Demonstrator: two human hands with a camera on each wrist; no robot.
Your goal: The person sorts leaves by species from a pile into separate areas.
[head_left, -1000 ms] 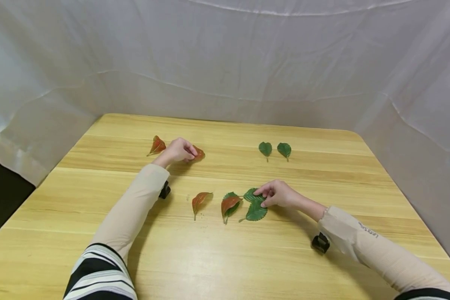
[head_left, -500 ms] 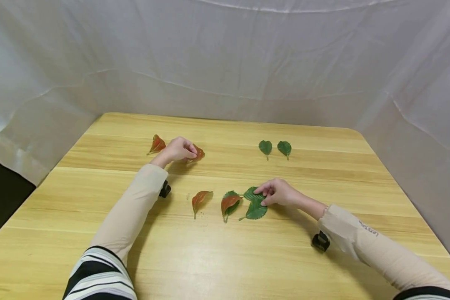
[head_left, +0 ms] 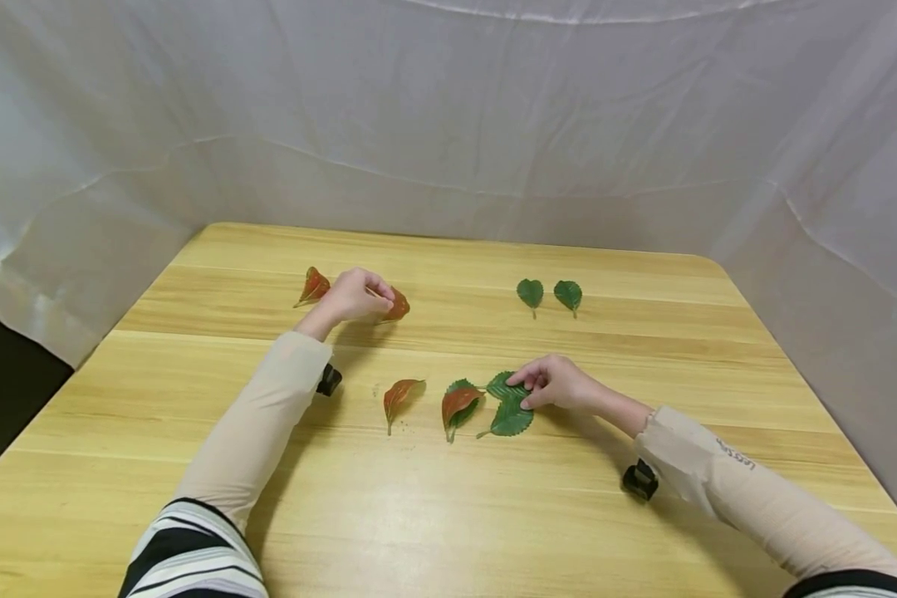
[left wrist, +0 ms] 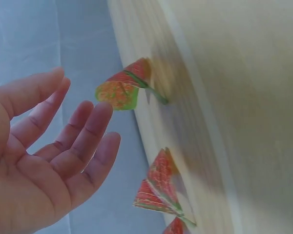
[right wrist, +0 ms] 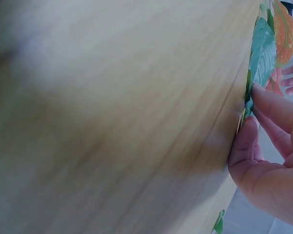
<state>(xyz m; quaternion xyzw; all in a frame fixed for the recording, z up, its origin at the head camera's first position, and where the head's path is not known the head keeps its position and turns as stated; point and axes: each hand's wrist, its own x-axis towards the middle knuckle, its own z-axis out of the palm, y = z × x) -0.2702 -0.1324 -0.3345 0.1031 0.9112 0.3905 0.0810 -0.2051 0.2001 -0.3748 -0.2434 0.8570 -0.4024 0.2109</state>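
Observation:
In the head view my left hand (head_left: 359,295) hovers at the far left beside a red leaf (head_left: 399,305). Its fingers are loosely bent, and in the left wrist view nothing lies between them; the red leaf (left wrist: 119,92) shows just past the fingertips. Another red leaf (head_left: 313,286) lies left of this hand. Near the middle, my right hand (head_left: 556,384) has thumb and fingertips at two touching green leaves (head_left: 512,418). In the right wrist view those fingertips pinch at the edge of a green leaf (right wrist: 262,53).
Left of the right hand, a red leaf (head_left: 458,404) overlaps a green one, and a single red leaf (head_left: 398,400) lies further left. Two green leaves (head_left: 549,294) lie toward the back of the wooden table (head_left: 448,515). A pale curtain (head_left: 448,108) surrounds the back and sides.
The left hand's fingers have loosened and lifted slightly from the red leaf, which stays on the table. The right hand and the green leaves have held still.

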